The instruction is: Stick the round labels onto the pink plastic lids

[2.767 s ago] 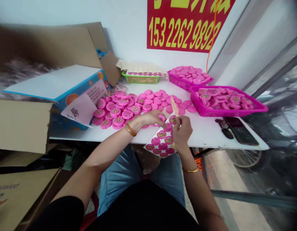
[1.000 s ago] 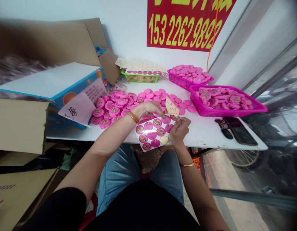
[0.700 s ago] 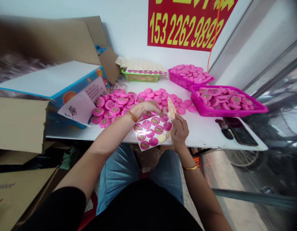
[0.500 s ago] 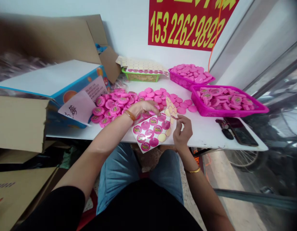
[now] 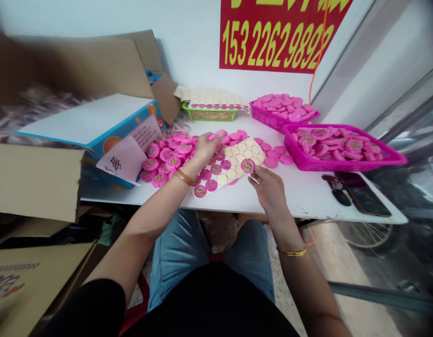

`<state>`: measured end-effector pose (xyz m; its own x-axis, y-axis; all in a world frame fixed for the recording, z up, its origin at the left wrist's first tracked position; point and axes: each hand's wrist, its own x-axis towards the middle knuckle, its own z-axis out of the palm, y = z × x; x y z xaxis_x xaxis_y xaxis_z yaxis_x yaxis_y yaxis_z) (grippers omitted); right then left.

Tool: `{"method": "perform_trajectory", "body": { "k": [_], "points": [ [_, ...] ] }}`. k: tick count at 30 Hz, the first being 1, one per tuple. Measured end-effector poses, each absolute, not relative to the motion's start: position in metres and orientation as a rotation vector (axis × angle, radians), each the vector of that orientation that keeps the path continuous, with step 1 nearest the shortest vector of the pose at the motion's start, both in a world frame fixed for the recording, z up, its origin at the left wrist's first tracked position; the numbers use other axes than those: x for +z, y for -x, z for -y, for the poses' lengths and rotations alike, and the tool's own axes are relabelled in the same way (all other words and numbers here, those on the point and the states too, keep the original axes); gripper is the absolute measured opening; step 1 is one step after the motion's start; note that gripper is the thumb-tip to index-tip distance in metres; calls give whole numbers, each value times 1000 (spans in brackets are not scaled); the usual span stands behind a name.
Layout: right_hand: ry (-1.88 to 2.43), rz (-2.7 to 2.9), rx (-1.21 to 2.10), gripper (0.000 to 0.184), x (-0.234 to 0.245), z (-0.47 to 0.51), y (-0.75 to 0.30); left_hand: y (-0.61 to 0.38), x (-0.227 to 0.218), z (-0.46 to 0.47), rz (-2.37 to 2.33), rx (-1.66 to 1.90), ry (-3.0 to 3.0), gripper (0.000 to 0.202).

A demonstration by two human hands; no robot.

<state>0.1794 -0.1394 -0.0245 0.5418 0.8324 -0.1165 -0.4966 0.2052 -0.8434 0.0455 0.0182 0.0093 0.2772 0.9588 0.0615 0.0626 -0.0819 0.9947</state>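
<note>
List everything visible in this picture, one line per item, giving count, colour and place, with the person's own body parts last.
sticker sheet: one, white with pink round labels, on the table under the hands
pink discs: many, pink, loose on the table
plastic baskets: two, magenta, right of the table
green basket: one, green, at the table's back
sign: one, red with yellow digits, on the wall
phone: one, black, right end of the table
printed box: one, blue, left of the table
left hand: one, over the discs
right hand: one, at the sheet's label
</note>
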Motion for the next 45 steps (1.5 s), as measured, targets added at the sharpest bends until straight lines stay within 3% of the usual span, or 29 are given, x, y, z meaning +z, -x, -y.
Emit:
{"method": "perform_trajectory", "body": {
  "k": [5,14,21,29,38,45],
  "points": [
    [956,512,929,24,-14,138,-172,-10,14,2,-618,753,-798,28],
    [967,599,897,19,-11,136,-154,8,-12,31,-753,880,-811,20],
    [949,632,926,17,-10,137,-149,17,-19,42,-512,809,-599,26],
    [823,571,1127,26,-15,134,-144,22,-32,56,-380,890,-671,13],
    [763,516,1123,25,-23,132,-132,24,-44,53,-261,986,-751,7],
    [767,432,1133,24,-27,130,-131,41,-43,60,-202,866,-1002,46]
  ]
}}
